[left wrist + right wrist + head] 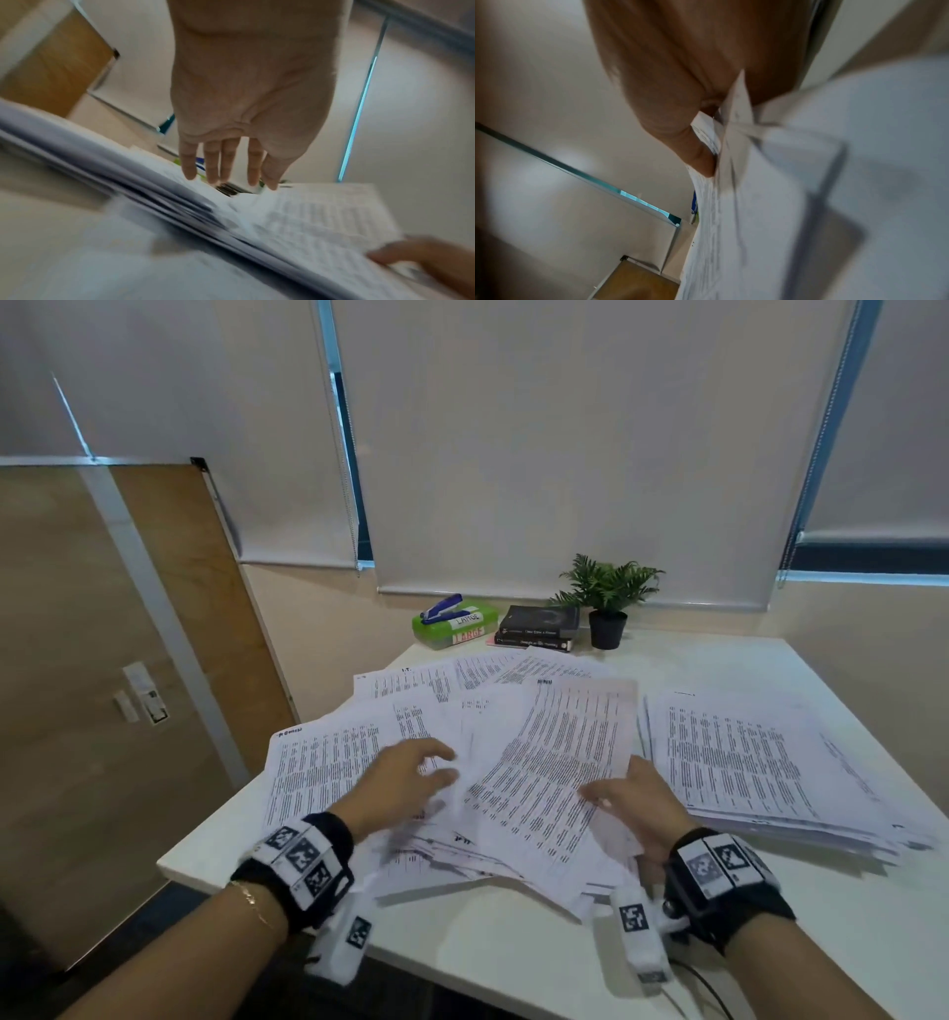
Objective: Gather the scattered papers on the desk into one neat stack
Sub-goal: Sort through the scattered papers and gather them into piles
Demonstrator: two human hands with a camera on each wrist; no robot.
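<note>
Printed sheets (pixel 328 762) lie fanned and overlapping across the left and middle of the white desk (pixel 513 958). A thicker, rougher pile of papers (pixel 744 762) sits to the right. My right hand (pixel 611 801) pinches the right edge of a slanted bundle of sheets (pixel 554 762), thumb on top; the right wrist view shows the thumb (pixel 700 158) pressed against that paper (pixel 770 203). My left hand (pixel 436 767) hovers over the fanned sheets beside the bundle, holding nothing. In the left wrist view its fingers (pixel 226 162) are straight above the blurred papers (pixel 308 219).
At the desk's far edge stand a green box (pixel 462 629) with a blue stapler (pixel 440 607) on it, two dark books (pixel 539 629) and a small potted plant (pixel 608 603). The desk's left corner lies just below my left wrist. A thin cable (pixel 703 988) trails off the near edge.
</note>
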